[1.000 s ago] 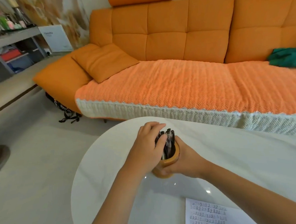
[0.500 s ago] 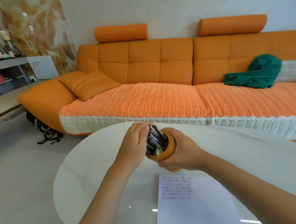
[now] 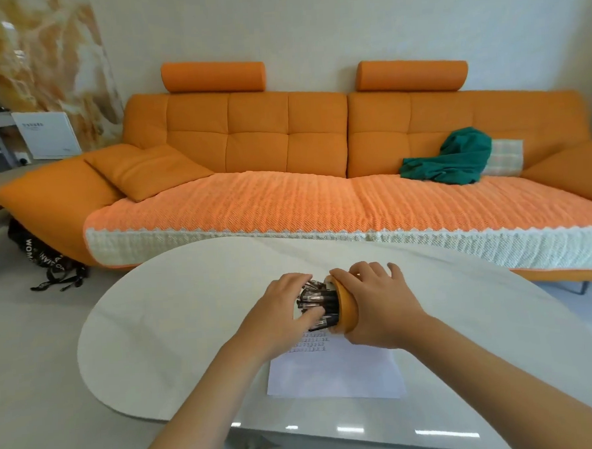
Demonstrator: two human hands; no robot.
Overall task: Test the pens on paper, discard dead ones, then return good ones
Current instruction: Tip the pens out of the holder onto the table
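Nearest, our arms: two bare forearms reach forward over a glossy white oval table (image 3: 156, 334).
Paper: one white sheet (image 3: 333, 370) lies flat on the table under our hands; rows of small dark marks cross its far end, too small to read.
Right hand (image 3: 378, 309): wrapped round an orange pen holder (image 3: 345, 311), tipped on its side above the sheet's far end, mouth facing left.
Left hand (image 3: 285, 310): fingers and thumb curled round the bundle of dark pens (image 3: 317, 302) sticking out of that mouth.
Floor (image 3: 27, 358): pale grey and smooth.
Bag (image 3: 46, 258): black, under the sofa's left end; of its white letters we can read only "WOM".
Sofa (image 3: 259, 133): orange, tufted, with an orange knitted throw (image 3: 286, 204) edged in cream; a crumpled green cloth (image 3: 455, 157) lies at its right.
White box (image 3: 48, 137): leans far left; its print is unreadable.
Wall panel (image 3: 39, 59): amber marbling.
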